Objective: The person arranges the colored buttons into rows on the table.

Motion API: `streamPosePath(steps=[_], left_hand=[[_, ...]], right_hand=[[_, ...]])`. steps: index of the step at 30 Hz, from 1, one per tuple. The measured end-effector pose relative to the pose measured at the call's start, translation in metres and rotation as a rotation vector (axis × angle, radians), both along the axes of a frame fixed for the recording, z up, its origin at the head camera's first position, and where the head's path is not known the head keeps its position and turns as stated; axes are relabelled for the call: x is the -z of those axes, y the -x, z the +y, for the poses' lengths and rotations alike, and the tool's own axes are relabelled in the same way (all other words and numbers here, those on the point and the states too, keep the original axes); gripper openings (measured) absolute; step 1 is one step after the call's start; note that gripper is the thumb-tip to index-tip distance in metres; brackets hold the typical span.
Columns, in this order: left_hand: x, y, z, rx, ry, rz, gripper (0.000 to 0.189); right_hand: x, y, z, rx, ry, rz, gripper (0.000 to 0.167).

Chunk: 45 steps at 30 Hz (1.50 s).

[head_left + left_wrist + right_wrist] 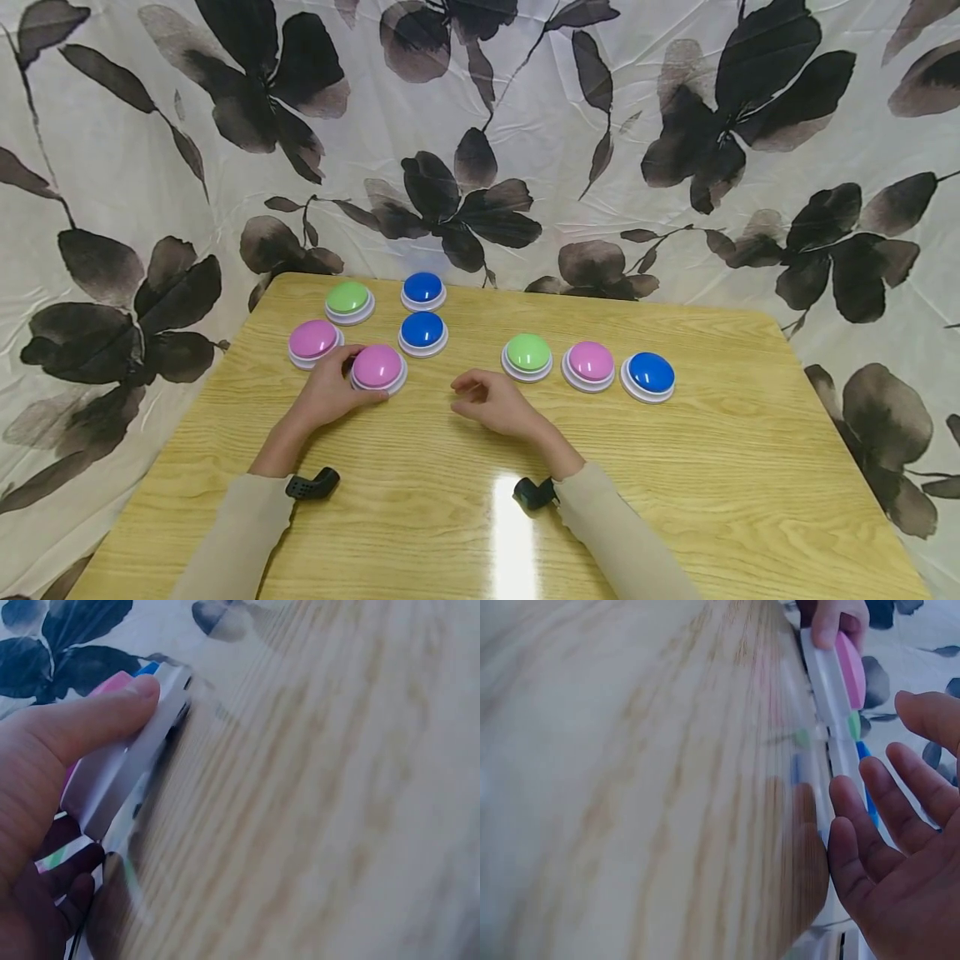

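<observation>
My left hand [332, 393] grips a pink dome button [377, 367] by its round white base, thumb on the near side and fingers around the left. In the left wrist view the thumb presses along the rim of the white base [131, 769], which is close over the tabletop. Another pink button [312, 339] stands just behind that hand. My right hand [495, 404] holds nothing, its fingers relaxed and pointing left, to the right of the gripped button. The right wrist view shows the right palm [915, 877] with fingers spread.
Behind the left hand are a green button [347, 297] and two blue buttons, one farther back [422, 287] and one nearer [422, 330]. Right of centre stand a green [528, 353], a pink [590, 362] and a blue button [650, 373] in a row. A flowered cloth [585, 150] hangs behind the wooden table [712, 500].
</observation>
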<state>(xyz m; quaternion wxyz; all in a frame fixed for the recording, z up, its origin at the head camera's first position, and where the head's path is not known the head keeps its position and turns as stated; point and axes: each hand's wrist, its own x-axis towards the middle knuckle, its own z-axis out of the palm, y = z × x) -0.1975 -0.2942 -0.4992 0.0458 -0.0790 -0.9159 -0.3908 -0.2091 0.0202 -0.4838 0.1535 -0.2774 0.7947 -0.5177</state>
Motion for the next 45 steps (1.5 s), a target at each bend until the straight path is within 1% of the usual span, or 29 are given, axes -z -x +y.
streamPosePath(steps=[6, 12, 19, 22, 27, 34, 40, 45], left_hand=[[0.000, -0.002, 0.003, 0.023, -0.005, 0.004, 0.096], [0.000, -0.003, 0.010, 0.040, -0.031, -0.006, 0.095], [-0.005, -0.006, 0.021, 0.078, -0.050, 0.009, 0.091], [-0.006, -0.007, 0.024, 0.088, -0.062, -0.004, 0.090], [-0.005, -0.007, 0.026, 0.111, -0.060, -0.024, 0.091], [-0.005, -0.007, 0.032, 0.139, -0.086, -0.028, 0.091], [-0.010, -0.009, 0.041, 0.178, -0.107, 0.001, 0.086], [-0.017, -0.012, 0.050, 0.203, -0.137, 0.006, 0.082]], right_hand=[[-0.001, -0.001, -0.003, 0.007, -0.001, -0.016, 0.029], [0.000, 0.001, -0.005, 0.009, 0.010, -0.025, 0.029], [-0.002, 0.004, -0.011, 0.018, -0.002, -0.017, 0.031], [-0.001, 0.006, -0.015, 0.014, -0.007, -0.007, 0.032], [0.000, 0.009, -0.020, 0.014, -0.010, 0.003, 0.034], [0.000, 0.011, -0.023, 0.042, -0.008, 0.003, 0.045], [-0.002, 0.007, -0.021, 0.037, 0.000, 0.006, 0.057], [-0.006, 0.002, -0.016, 0.015, 0.039, 0.019, 0.058]])
